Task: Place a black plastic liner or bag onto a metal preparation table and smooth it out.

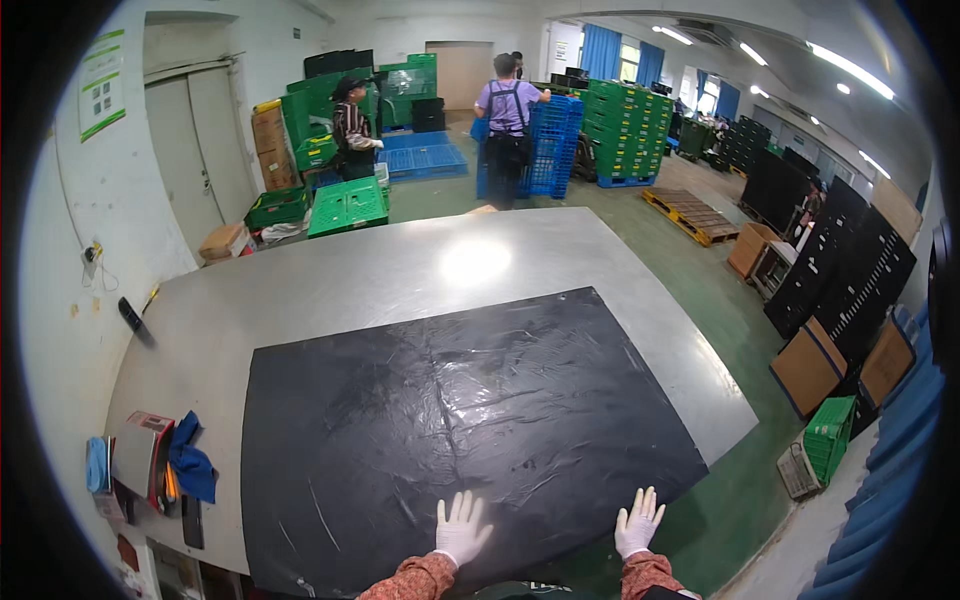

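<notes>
A large black plastic sheet (370, 420), wrinkled and shiny in its middle, lies spread over the near part of a metal-topped table (340, 270). My left hand (462, 530), in a white glove, is over the sheet's near part with its fingers stretched out; I cannot tell whether the palm presses on it. Farther right, my right hand (638, 523), gloved the same way, is held open at the sheet's near right edge, fingers apart. Neither hand grips anything. Patterned reddish sleeves cover both forearms.
At the table's left edge sit folders (145, 455), a blue cloth (190, 460) and a dark phone-like object (192, 522). Two workers (507, 110) (353, 125) stand beyond the table. Green crates (625, 130), a wooden pallet (690, 215) and black panels (815, 260) stand around the floor.
</notes>
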`<action>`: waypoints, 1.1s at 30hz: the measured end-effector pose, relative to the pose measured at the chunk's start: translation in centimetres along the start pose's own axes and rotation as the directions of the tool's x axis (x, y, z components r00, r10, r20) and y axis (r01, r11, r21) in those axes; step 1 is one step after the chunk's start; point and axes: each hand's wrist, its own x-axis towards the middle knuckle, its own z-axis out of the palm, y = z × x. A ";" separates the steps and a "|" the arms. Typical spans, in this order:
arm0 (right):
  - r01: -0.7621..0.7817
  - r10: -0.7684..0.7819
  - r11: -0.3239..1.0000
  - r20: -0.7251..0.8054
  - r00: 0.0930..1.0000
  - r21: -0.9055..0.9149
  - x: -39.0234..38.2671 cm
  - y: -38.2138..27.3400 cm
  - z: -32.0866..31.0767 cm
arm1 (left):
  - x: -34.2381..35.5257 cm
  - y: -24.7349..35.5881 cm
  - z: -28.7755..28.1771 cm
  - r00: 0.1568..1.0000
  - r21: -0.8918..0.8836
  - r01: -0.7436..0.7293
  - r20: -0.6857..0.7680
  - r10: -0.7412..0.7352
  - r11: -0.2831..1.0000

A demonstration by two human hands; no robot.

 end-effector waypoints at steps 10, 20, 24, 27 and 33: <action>0.308 -0.305 0.951 0.068 0.950 -0.028 -3.2 0.0 4.4 | -16.1 -5.0 -4.3 0.988 0.054 0.087 0.127 -0.093 0.995; 0.299 -0.299 0.953 0.018 0.954 -0.047 -3.1 0.2 5.1 | -31.6 -6.1 -3.9 0.577 0.119 0.809 0.030 -0.816 0.576; 0.286 -0.286 0.958 0.014 0.958 -0.007 -3.3 0.1 5.4 | -30.5 -5.8 -3.4 0.552 0.077 0.825 0.102 -0.827 0.560; 0.273 -0.273 0.962 -0.002 0.962 -0.006 -4.1 0.4 5.5 | -29.7 -6.2 -2.9 0.568 0.052 0.814 0.142 -0.811 0.579; -0.038 0.043 0.997 -0.076 0.996 0.063 -7.7 2.4 5.4 | -28.8 -6.9 -2.1 0.588 -0.005 0.799 0.212 -0.780 0.601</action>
